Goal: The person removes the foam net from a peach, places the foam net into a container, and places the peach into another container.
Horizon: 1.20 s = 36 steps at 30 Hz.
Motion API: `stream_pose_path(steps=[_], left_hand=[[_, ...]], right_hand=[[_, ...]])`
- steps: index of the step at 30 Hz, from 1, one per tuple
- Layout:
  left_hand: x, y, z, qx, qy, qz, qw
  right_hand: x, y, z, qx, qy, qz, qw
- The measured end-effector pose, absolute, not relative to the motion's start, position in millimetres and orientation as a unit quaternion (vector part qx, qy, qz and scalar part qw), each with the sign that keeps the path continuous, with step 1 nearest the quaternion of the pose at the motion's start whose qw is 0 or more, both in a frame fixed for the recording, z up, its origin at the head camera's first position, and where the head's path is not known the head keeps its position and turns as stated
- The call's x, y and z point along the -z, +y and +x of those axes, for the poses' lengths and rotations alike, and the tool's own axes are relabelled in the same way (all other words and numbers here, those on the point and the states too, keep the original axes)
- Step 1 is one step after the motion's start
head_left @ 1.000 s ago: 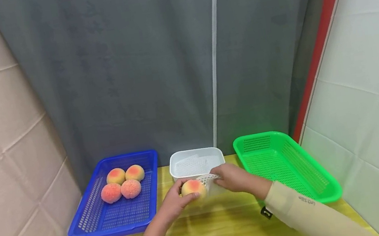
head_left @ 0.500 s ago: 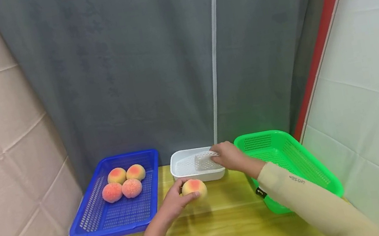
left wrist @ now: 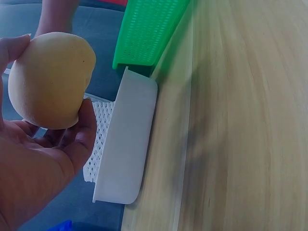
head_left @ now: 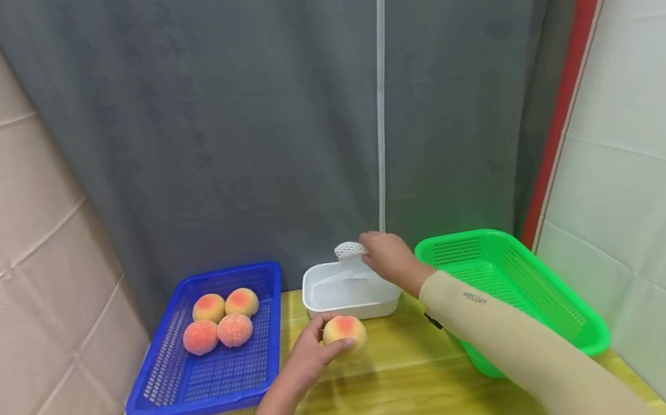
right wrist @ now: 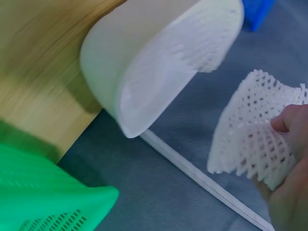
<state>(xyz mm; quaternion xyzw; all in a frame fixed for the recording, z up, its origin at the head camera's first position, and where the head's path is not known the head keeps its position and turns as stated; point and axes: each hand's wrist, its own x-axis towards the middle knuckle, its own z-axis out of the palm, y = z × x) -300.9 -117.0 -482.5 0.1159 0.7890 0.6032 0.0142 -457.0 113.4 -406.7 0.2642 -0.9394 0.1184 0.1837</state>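
My left hand (head_left: 307,357) holds a yellow peach (head_left: 346,336) with a red top, just above the table in front of the white tub (head_left: 357,312). In the left wrist view, thumb and fingers curl round the peach (left wrist: 50,79). My right hand (head_left: 390,256) pinches a white foam net sleeve (head_left: 350,250) above the tub's back right side. The right wrist view shows this sleeve (right wrist: 252,130) spread out, its mouth partly widened, under the thumb. More white netting (left wrist: 100,137) lies in the tub.
On the left, a blue basket (head_left: 157,406) holds several peaches (head_left: 234,330), some yellow and some pink. A green basket (head_left: 572,314) stands on the right, partly behind my right sleeve. A grey curtain (head_left: 213,125) hangs directly behind the wooden table (head_left: 368,414).
My right hand has moved from beside the peach to the tub and then up above it, and now lifts a net sleeve. The left hand with the peach has stayed nearly still.
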Motion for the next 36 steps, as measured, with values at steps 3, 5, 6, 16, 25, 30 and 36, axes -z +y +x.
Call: stream_pose_path(steps=[3, 5, 6, 16, 25, 30, 36], left_hand=[[482.5, -117.7, -300.9, -0.606, 0.787, 0.118, 0.012], [482.6, -117.9, -300.7, -0.606, 0.787, 0.117, 0.011], [482.7, -118.0, -300.6, -0.606, 0.787, 0.116, 0.010], [484.2, -116.5, -299.2, -0.606, 0.787, 0.114, 0.012], [483.0, -117.3, -299.1, -0.606, 0.787, 0.119, 0.013], [483.3, -117.4, -300.1, -0.605, 0.788, 0.114, 0.017], [483.7, -118.9, -301.0, -0.600, 0.791, 0.113, 0.017]], right_hand=[[414.6, 107.8, -465.1, -0.089, -0.939, 0.263, 0.205], [419.4, 104.9, -469.5, -0.082, -0.937, 0.260, 0.218], [422.1, 103.7, -471.5, -0.079, -0.936, 0.260, 0.223], [459.5, 99.2, -490.7, -0.053, -0.937, 0.252, 0.237], [473.6, 98.5, -495.9, -0.086, -0.945, 0.268, 0.164], [476.0, 102.1, -494.7, -0.140, -0.950, 0.267, 0.085], [475.9, 103.5, -490.5, -0.187, -0.945, 0.266, 0.021]])
